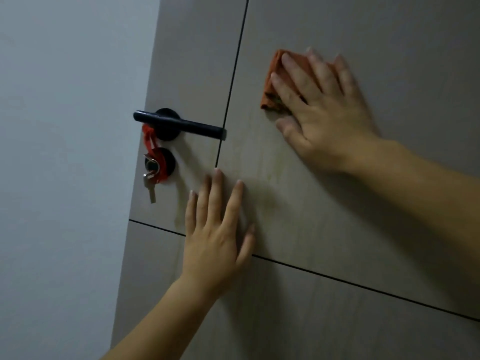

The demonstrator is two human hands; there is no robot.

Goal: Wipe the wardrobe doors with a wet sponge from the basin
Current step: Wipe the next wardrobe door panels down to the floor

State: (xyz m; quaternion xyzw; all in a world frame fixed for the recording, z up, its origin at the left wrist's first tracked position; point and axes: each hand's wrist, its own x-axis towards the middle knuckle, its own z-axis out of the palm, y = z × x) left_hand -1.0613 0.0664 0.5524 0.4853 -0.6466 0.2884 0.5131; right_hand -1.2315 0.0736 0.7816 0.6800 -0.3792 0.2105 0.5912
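Right hand (324, 110): laid flat against the grey-beige laminate wardrobe door (389, 48), fingers straight and slightly spread, pressing the flat orange sponge (268, 96) onto the panel. The sponge lies under the fingers; only its left edge and upper corner show past them. Whether it is wet cannot be told. It sits on the upper right panel, near that panel's left edge and just right of the thin dark vertical seam (233, 74).

Left hand (215, 240): empty, palm flat on the same door, fingers straight and spread, tips pointing up. It rests lower down, over the point where the vertical seam meets the dark horizontal seam (363, 287), with the thumb just above the horizontal seam.

The two hands are well apart. Faint streaks mark the panel between them.

Fittings, left panel: a black straight lever handle (179, 124) on a round black plate, its free end reaching to the vertical seam. Below it is a round black lock plate (166, 162). A red ribbon (149, 141) hangs from the handle's neck down over the lock plate. A silver metal key (152, 190) dangles below the plate; how it is attached is not clear.

Left of the door's outer edge stands a plain pale grey wall (65, 126).
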